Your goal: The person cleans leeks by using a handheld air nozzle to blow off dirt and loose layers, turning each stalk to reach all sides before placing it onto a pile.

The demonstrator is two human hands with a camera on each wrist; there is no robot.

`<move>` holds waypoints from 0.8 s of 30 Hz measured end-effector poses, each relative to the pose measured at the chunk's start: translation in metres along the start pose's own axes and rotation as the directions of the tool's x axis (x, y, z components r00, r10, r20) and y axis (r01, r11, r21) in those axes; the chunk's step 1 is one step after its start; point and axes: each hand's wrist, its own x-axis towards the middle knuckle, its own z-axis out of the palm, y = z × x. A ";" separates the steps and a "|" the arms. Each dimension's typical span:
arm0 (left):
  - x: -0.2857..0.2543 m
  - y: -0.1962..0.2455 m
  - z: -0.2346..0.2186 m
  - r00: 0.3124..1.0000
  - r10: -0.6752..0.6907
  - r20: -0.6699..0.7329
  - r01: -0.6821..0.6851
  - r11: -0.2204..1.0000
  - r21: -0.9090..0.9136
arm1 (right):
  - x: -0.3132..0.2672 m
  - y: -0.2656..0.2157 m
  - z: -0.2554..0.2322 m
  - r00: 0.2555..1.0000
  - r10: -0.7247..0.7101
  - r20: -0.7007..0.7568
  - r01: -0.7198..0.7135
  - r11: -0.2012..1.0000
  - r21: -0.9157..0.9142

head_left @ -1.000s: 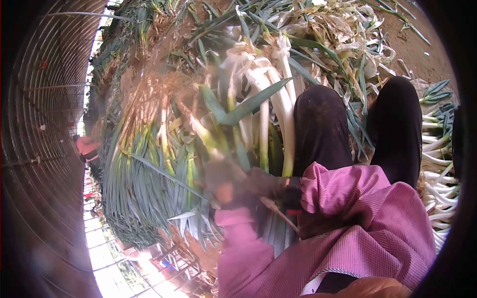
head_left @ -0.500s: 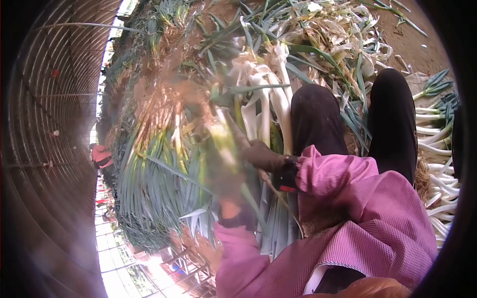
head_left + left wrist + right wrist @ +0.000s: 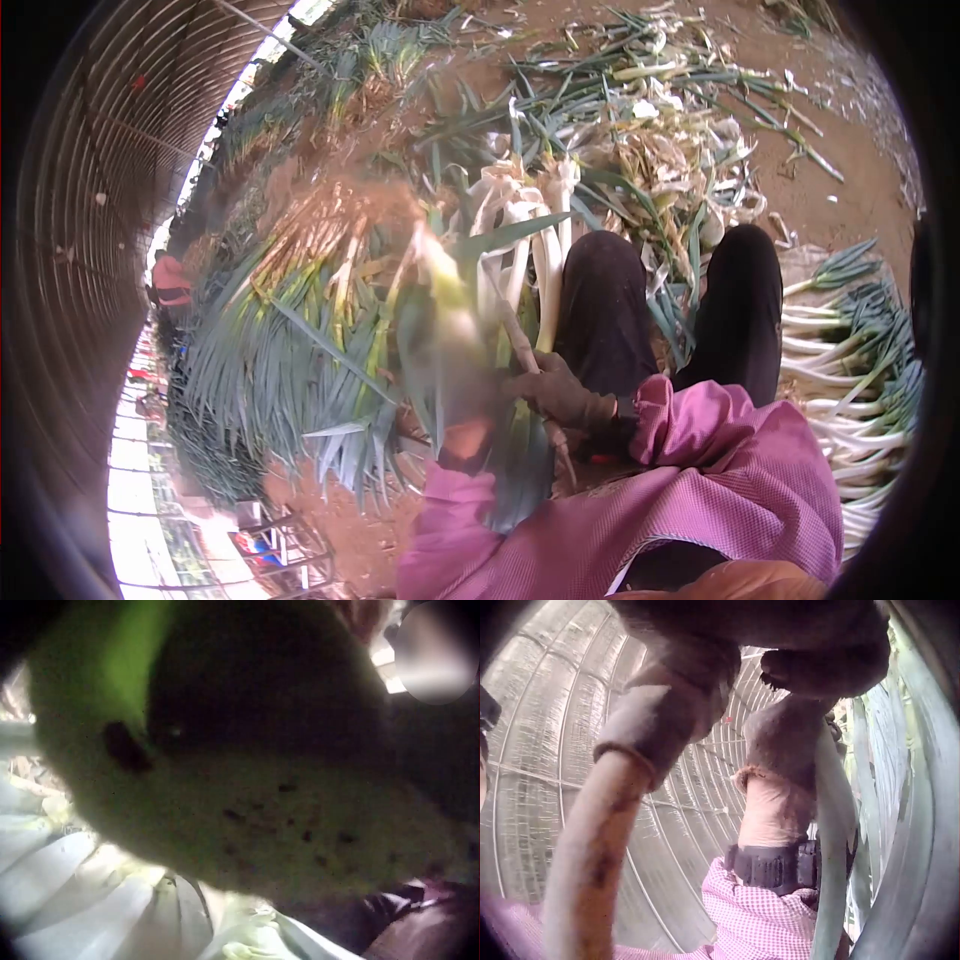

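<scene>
My gloved left hand [image 3: 465,400], blurred in the head view, grips a thick green onion [image 3: 450,300] whose pale root end points up and away from me. In the left wrist view a dirt-specked glove [image 3: 300,825] fills most of the frame beside a bright green stalk [image 3: 135,660]. My gloved right hand [image 3: 560,392] holds a tan stick [image 3: 518,340], close to the onion's right side. The stick stands out from the glove in the right wrist view, and long flat leaves [image 3: 915,825] hang at that frame's right.
Unpeeled onions [image 3: 290,310] lie heaped at my left. White-stemmed onions [image 3: 545,270] lean against my knee [image 3: 605,310]. Stripped skins [image 3: 660,160] are piled ahead, and a row of clean white onions [image 3: 830,350] lies at my right. Further left stands another person [image 3: 172,282].
The head view has shifted, and my knees appear lower. My right hand with the stick, first close against my left hand, moves up along the onion, then back down, now slightly apart.
</scene>
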 end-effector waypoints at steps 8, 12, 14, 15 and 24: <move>-0.013 0.017 0.012 0.999 0.036 -0.001 -0.036 0.999 -0.018 | 0.016 0.062 -0.018 0.987 -0.117 -0.112 0.136 0.974 0.180; -0.020 0.016 0.011 0.999 0.036 0.008 -0.036 0.999 -0.003 | 0.034 0.084 -0.027 0.937 -0.350 -0.024 0.345 0.932 -0.114; -0.024 0.016 0.013 0.999 0.039 0.010 -0.039 0.999 0.014 | 0.055 0.095 -0.039 0.867 -0.493 0.077 0.493 0.823 -0.283; -0.027 0.016 0.014 0.999 0.042 0.013 -0.042 0.999 0.019 | 0.061 0.091 -0.040 0.836 -0.540 0.099 0.538 0.770 -0.343; -0.034 0.009 0.011 0.998 0.052 0.033 -0.054 0.996 0.068 | 0.144 0.091 -0.073 0.893 -0.415 0.175 0.376 0.471 -0.798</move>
